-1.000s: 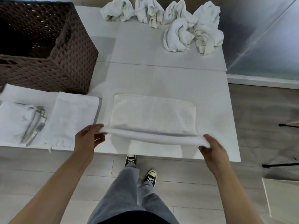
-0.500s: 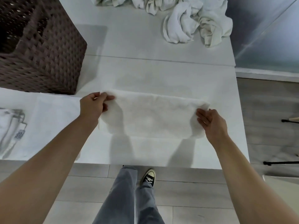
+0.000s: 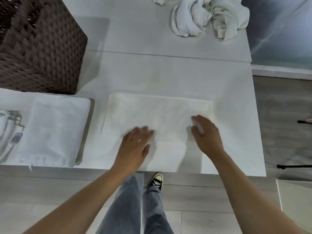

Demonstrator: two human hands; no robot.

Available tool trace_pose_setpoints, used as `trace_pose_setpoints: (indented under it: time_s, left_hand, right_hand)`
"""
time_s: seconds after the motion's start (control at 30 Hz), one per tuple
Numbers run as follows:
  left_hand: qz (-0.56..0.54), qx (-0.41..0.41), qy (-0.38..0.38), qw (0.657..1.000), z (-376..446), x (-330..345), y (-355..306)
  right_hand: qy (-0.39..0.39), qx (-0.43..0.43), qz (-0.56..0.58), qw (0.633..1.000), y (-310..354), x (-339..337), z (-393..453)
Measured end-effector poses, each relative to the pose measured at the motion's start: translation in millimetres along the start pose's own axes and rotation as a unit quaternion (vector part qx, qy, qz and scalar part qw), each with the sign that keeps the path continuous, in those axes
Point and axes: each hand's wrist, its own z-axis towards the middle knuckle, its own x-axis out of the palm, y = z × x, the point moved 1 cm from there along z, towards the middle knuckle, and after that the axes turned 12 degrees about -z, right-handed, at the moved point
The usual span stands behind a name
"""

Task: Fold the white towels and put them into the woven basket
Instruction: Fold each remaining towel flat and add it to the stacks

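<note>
The towel (image 3: pixel 158 115) under your fingers lies flat on the bench (image 3: pixel 168 70), folded over into a long rectangle. Your left hand (image 3: pixel 135 146) rests on its near edge with fingers straight and close together; your right hand (image 3: pixel 205 134) lies on its right part, fingers loosely curved, pinching nothing. It looks only part folded. Left of your fingers lie flat towels (image 3: pixel 50 130); beyond them the woven basket (image 3: pixel 38 48); far ahead, crumpled towels (image 3: pixel 209 17) wait.
</note>
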Motion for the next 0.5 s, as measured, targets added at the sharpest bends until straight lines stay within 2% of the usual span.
trace_pose_setpoints:
  time_s: [0.07,0.23,0.5]
  left_hand:
    - [0.027,-0.005,0.022,0.999,-4,14,-8]
    - [0.063,-0.043,0.028,0.997,1,13,-13]
    - [0.083,-0.099,0.044,0.991,23,-3,-5]
  right_hand:
    - [0.01,-0.014,-0.055,0.998,-2,10,-3]
    - [0.0,0.013,-0.11,0.994,3,18,-22]
    - [-0.089,-0.005,-0.179,0.98,33,41,-98]
